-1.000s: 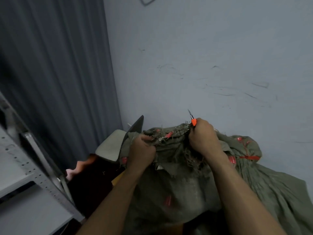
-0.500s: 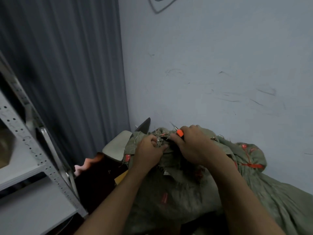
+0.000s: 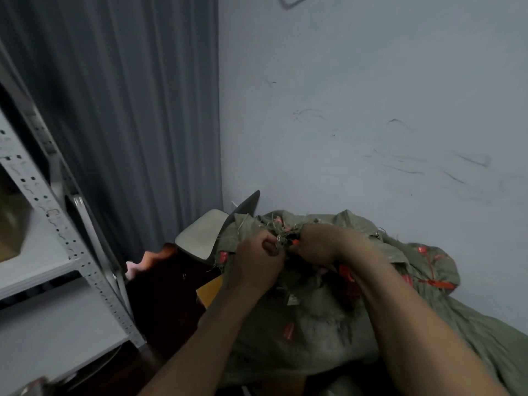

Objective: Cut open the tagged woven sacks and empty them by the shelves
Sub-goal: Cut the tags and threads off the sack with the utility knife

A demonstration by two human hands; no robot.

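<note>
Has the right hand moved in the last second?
Yes. The right hand, gripping the orange cutter, slid left along the frayed sack top, toward the pale chair seat, nearly meeting the left hand.

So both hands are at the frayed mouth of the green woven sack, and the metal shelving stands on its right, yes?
No: the head view shows the metal shelving on the left of the green woven sack. The left hand grips its frayed mouth; the right hand, holding an orange-handled cutter, is there too.

Dim corner: scuffed pale wall (image 3: 371, 110), grey curtain (image 3: 128, 110), perhaps metal shelving (image 3: 57, 218).
</note>
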